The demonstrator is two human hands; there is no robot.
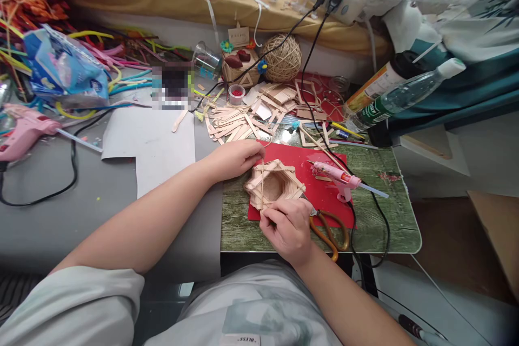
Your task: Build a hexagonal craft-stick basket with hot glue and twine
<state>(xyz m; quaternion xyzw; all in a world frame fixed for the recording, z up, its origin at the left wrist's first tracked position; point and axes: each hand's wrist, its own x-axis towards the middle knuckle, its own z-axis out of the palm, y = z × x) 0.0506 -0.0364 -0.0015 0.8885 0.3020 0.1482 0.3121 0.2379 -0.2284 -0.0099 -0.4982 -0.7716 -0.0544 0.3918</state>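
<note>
Nearest the body, the right hand (286,227) has its fingers curled and the tips pinched together at the near edge of the stick bowl (290,186); it seems to hold one end of a thin strand (263,184), though the fingers partly hide the grip. Just to the right of that hand lie scissors (347,239) with orange handles.

The bowl, star-shaped and built of layered craft sticks, sits between the two hands on a red sheet (318,194). The strand runs straight over its left side.

At the bowl's far left edge, the left hand (243,159) is nearly closed, fingertips together, apparently on the strand's other end. The step in hand looks like drawing the strand across the rim; the next move seems to call for keeping both pinches firm and the line taut, without shifting the bowl.

Beyond the right hand, farther right, a pink glue gun (334,174) rests on the red sheet. Past the left hand are loose sticks (231,121) in a heap, and behind them a ball of twine (283,58).
</note>
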